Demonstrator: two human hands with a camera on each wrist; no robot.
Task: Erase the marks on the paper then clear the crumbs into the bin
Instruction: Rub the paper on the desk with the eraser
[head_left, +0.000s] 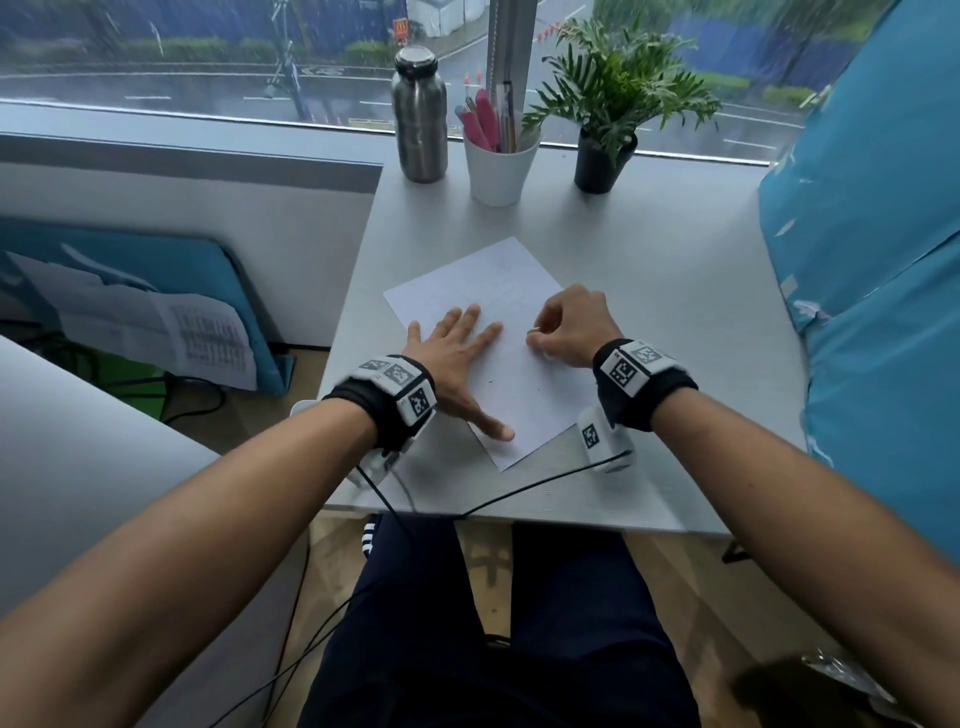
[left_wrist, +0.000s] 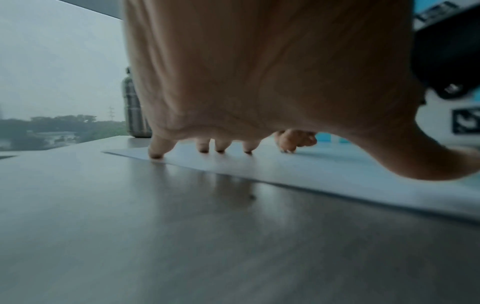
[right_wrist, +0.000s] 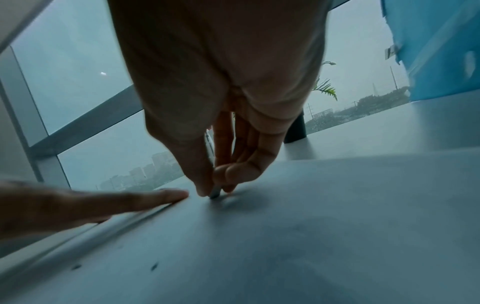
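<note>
A white sheet of paper (head_left: 467, 291) lies slanted on the grey table (head_left: 649, 260). My left hand (head_left: 457, 353) lies flat on its left half, fingers spread and straight, and its fingertips (left_wrist: 155, 155) press the sheet. My right hand (head_left: 566, 325) is curled over the paper's right side and pinches a small eraser (right_wrist: 215, 194), whose tip touches the sheet. In the right wrist view a few dark eraser crumbs (right_wrist: 154, 266) lie on the paper near the camera. Faint pencil marks show on the far part of the sheet.
At the back by the window stand a steel bottle (head_left: 420, 114), a white cup of pens (head_left: 498, 161) and a potted plant (head_left: 605, 156). A blue bag (head_left: 872, 312) crowds the table's right side. A dark bin with a liner (head_left: 810, 691) sits on the floor at lower right.
</note>
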